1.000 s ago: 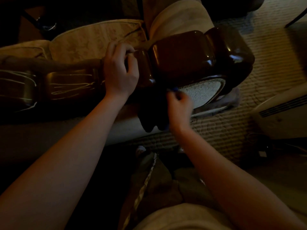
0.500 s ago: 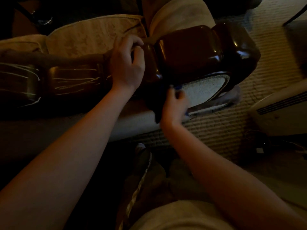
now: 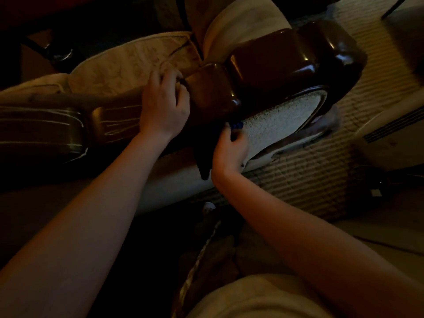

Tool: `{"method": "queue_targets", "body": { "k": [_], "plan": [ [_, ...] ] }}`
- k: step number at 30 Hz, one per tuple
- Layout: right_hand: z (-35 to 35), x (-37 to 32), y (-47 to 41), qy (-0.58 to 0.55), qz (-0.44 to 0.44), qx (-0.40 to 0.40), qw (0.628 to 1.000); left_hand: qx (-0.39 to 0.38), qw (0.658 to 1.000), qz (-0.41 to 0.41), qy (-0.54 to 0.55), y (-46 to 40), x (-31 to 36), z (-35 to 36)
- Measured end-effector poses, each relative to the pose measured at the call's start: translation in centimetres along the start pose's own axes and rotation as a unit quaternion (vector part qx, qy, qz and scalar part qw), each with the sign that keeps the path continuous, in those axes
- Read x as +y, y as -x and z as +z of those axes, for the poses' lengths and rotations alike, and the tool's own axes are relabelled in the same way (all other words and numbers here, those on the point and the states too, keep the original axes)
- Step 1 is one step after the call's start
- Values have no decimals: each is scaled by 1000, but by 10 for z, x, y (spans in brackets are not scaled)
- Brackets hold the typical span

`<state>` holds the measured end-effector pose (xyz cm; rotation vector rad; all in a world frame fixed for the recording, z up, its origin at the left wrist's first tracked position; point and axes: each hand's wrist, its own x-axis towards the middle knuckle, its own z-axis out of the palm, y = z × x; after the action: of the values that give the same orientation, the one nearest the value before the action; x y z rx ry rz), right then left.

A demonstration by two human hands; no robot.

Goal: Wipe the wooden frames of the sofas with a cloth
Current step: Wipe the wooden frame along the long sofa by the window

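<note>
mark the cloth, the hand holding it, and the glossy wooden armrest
cloth [image 3: 236, 125]: head view, blue bit showing above the fingers.
right hand [image 3: 229, 152]: head view, back of the hand.
wooden armrest [image 3: 270, 72]: head view, glossy top face.

In dim light, the left hand rests curled on the glossy wooden sofa arm while the right hand presses a dark blue cloth against its underside.

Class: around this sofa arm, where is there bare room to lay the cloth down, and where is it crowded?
Bare: the seat cushion above the left hand, and ribbed carpet below the speckled panel. Crowded: the glossy wooden arm, where both hands work.
</note>
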<state>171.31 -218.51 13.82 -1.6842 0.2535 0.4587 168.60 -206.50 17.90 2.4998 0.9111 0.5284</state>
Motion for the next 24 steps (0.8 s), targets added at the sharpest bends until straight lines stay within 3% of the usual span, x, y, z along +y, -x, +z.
{"method": "queue_targets", "body": {
  "k": [2, 7, 10, 16, 19, 24],
  "plan": [
    [6, 7, 5, 0, 15, -6, 1000, 11, 999, -11, 41, -2, 0, 0],
    [49, 30, 63, 57, 92, -149, 983, 14, 997, -15, 75, -3, -5, -4],
    [51, 26, 65, 56, 85, -189, 977, 32, 993, -31, 106, -6, -11, -6],
    [16, 19, 20, 20, 53, -78, 995, 27, 990, -21, 134, -8, -8, -5],
    [24, 16, 36, -2, 44, -101, 994, 23, 992, -7, 125, -6, -5, -3],
    [36, 25, 55, 78, -32, -170, 982, 41, 987, -22, 153, -8, -9, -6]
  ]
}}
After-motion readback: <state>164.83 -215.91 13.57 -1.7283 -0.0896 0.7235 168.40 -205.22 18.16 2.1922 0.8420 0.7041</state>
